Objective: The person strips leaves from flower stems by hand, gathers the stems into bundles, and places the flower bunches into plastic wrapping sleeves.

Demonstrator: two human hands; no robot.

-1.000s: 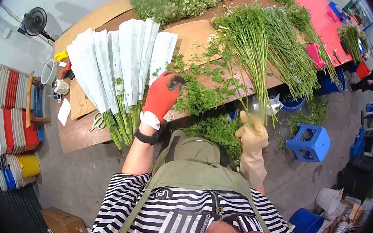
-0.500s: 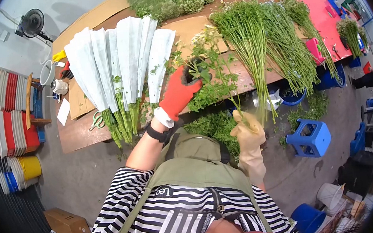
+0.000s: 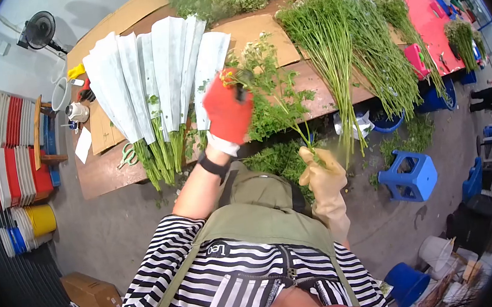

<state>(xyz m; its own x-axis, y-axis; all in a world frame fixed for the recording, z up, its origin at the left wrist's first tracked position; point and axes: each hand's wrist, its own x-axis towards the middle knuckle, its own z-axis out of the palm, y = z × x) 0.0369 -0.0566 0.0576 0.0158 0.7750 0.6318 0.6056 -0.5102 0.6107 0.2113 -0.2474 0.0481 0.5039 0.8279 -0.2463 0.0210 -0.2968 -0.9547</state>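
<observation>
My left hand (image 3: 229, 112), in a red glove with dark fingertips, is curled closed in front of the white-wrapped bunches. Small yellow-orange blossoms (image 3: 228, 78) show at its fingers; what lies inside the grip is hidden. Tan rubber covers my right hand (image 3: 323, 172), which is closed around the lower stems of a leafy flower bunch (image 3: 280, 93). That bunch leans up and left from the fist, over the table edge. White paper sleeves (image 3: 165, 72) lie fanned at the left, with green stems (image 3: 163, 162) sticking out below.
Long-stemmed bunches (image 3: 331, 54) lie on the table (image 3: 110, 175) at right, stems overhanging its edge. Green-handled scissors (image 3: 128, 155) rest at the left edge. On the floor are a blue stool (image 3: 409, 177) and a heap of greenery (image 3: 280, 161). A person (image 3: 488, 97) stands far right.
My left hand has moved left and away from the leafy bunch, turning its back toward me. My right hand keeps its hold on the stems, nearly in place.
</observation>
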